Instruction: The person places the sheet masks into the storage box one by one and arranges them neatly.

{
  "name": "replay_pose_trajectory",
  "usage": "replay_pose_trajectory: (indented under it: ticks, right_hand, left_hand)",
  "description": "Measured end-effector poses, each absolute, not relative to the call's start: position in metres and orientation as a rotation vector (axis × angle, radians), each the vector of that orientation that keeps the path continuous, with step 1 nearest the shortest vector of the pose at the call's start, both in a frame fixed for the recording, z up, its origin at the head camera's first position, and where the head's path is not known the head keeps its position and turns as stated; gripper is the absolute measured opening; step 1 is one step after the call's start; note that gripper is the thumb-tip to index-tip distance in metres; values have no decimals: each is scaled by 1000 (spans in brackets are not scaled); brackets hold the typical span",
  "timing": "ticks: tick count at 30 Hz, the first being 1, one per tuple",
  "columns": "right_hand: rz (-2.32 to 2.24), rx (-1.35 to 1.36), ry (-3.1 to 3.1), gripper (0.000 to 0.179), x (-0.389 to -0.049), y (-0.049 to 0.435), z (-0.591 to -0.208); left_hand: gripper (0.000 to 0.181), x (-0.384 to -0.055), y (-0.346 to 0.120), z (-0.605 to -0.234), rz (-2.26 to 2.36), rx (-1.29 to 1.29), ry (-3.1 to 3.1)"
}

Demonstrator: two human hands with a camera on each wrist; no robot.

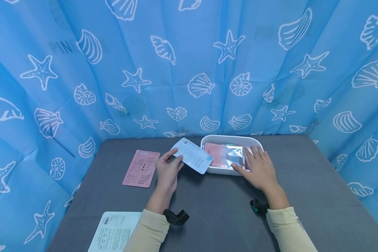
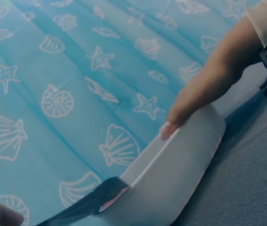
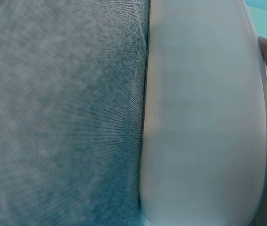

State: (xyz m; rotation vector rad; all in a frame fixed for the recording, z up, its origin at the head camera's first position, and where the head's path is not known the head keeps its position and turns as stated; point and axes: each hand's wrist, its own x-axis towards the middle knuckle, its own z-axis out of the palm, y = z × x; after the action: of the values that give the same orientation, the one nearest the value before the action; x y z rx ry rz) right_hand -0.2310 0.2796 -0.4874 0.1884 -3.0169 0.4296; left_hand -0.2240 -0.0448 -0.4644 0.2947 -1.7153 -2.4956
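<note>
My left hand (image 1: 168, 169) pinches a light blue printed packet (image 1: 193, 155) between thumb and fingers at its left end. The packet's lower right corner overlaps the rim of a white plastic bin (image 1: 222, 171). Inside the bin lie pink packets (image 1: 215, 154) and a shiny silver one (image 1: 235, 155). My right hand (image 1: 259, 168) rests over the bin's right end, fingers spread and thumb at the near rim. The left wrist view shows that thumb on the rim of the bin (image 2: 171, 174); in the right wrist view the bin's outer wall (image 3: 206, 113) fills the middle.
A pink packet (image 1: 141, 168) lies flat on the grey table (image 1: 220, 213), left of my left hand. Nearer, a pale green packet (image 1: 116, 229) is partly covered by my left sleeve. Behind the table hangs a blue curtain (image 1: 189, 63) with white shells.
</note>
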Motion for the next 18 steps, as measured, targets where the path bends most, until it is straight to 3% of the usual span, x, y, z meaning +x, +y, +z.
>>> replay_pose_trajectory:
  ticks: [18]
  right_hand:
    - [426,179,-3022,107,-232,279,-487]
  left_hand:
    - [46,-221,-38,-469,-2423,79,-2166]
